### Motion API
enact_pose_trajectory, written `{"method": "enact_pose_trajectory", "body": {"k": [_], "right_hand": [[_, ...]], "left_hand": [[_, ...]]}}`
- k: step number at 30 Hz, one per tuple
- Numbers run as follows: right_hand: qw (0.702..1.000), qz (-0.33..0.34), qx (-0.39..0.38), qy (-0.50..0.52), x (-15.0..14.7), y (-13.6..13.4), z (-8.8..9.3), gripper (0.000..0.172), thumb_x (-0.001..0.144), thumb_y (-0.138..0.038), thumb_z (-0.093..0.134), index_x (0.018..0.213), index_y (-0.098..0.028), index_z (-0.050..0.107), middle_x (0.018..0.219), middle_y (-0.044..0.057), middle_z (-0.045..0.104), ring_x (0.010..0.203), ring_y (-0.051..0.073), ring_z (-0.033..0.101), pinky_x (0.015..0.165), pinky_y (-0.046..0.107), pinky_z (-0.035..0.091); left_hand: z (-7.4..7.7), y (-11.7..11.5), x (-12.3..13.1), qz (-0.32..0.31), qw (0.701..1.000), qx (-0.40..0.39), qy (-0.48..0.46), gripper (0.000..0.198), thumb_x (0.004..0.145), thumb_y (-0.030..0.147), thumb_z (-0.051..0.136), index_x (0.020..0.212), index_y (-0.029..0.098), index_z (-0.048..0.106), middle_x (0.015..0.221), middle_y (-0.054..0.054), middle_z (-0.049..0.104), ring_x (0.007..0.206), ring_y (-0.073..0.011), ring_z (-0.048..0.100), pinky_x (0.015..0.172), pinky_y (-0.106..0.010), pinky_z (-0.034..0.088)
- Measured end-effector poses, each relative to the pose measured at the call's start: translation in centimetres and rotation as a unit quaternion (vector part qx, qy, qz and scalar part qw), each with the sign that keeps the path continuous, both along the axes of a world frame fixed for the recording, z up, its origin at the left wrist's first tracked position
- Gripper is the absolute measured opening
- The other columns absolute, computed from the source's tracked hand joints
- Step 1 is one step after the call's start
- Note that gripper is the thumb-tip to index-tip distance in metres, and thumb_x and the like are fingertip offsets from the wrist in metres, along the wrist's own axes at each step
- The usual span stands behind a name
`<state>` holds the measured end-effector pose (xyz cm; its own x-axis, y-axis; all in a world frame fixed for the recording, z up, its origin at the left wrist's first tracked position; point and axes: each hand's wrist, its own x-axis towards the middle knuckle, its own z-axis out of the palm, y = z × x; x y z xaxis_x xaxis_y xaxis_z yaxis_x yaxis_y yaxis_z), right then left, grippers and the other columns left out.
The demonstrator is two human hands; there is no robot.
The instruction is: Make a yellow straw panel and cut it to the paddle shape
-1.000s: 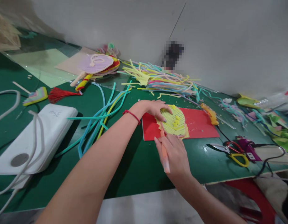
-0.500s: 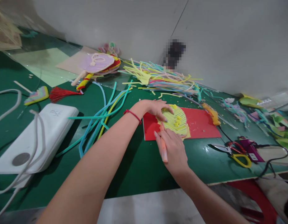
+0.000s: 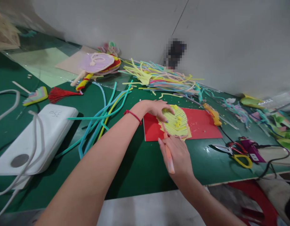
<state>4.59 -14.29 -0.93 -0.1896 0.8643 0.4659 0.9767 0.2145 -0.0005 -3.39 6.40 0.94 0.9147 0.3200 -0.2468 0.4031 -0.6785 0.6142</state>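
Note:
A yellow oval piece made of foam strips [image 3: 176, 123] lies on a red sheet [image 3: 201, 125] on the green table. My left hand [image 3: 157, 109] rests flat on the piece's left side, fingers stretched out, pressing it down. My right hand [image 3: 179, 157] is closed round an orange pen-like tool [image 3: 169, 154], whose tip touches the near edge of the yellow piece. A red string bracelet [image 3: 132, 115] circles my left wrist.
A pile of coloured foam strips [image 3: 163, 80] lies behind the red sheet, and long teal and yellow strips [image 3: 104, 116] lie left. A white device [image 3: 39, 138] with grey cables sits far left. Scissors [image 3: 236, 153] and an orange glue gun [image 3: 212, 113] lie right. Finished fan shapes [image 3: 97, 64] rest at the back.
My right hand slid the tool towards the piece's left edge, then back towards me along the near edge. My left hand stayed pressed on the piece.

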Motion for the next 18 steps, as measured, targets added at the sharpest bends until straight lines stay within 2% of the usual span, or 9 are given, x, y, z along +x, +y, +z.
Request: {"method": "enact_pose_trajectory", "body": {"k": [9,13,18], "right_hand": [[1.0,0.004,-0.003,0.011,-0.2,-0.7,0.8,0.024,0.092,-0.021,0.047,0.068,-0.019,0.052,0.06,-0.001,0.05,0.06,0.012,0.048,0.065,0.027,0.035],[1.0,0.014,0.003,0.005,-0.7,0.3,1.1,0.023,0.092,-0.021,0.047,0.07,-0.019,0.053,0.061,0.0,0.052,0.062,0.013,0.049,0.065,0.028,0.034],[1.0,0.002,-0.021,0.009,-0.7,1.7,0.5,0.024,0.093,-0.022,0.043,0.071,-0.019,0.053,0.064,0.001,0.053,0.064,0.014,0.05,0.063,0.029,0.032]], "left_hand": [[0.2,-0.1,-0.1,-0.016,1.0,0.01,-0.004,0.066,0.071,0.045,0.062,0.134,0.033,0.043,0.154,-0.002,0.024,0.143,-0.0267,0.003,0.114,-0.047,0.006],[0.4,-0.2,-0.2,-0.017,1.0,0.016,-0.006,0.066,0.073,0.043,0.061,0.135,0.032,0.042,0.153,-0.002,0.025,0.144,-0.0221,0.005,0.114,-0.043,0.009],[0.3,-0.2,-0.2,-0.015,1.0,0.011,-0.008,0.066,0.071,0.042,0.062,0.134,0.033,0.043,0.153,0.0,0.027,0.143,-0.0253,0.003,0.114,-0.046,0.007]]}}
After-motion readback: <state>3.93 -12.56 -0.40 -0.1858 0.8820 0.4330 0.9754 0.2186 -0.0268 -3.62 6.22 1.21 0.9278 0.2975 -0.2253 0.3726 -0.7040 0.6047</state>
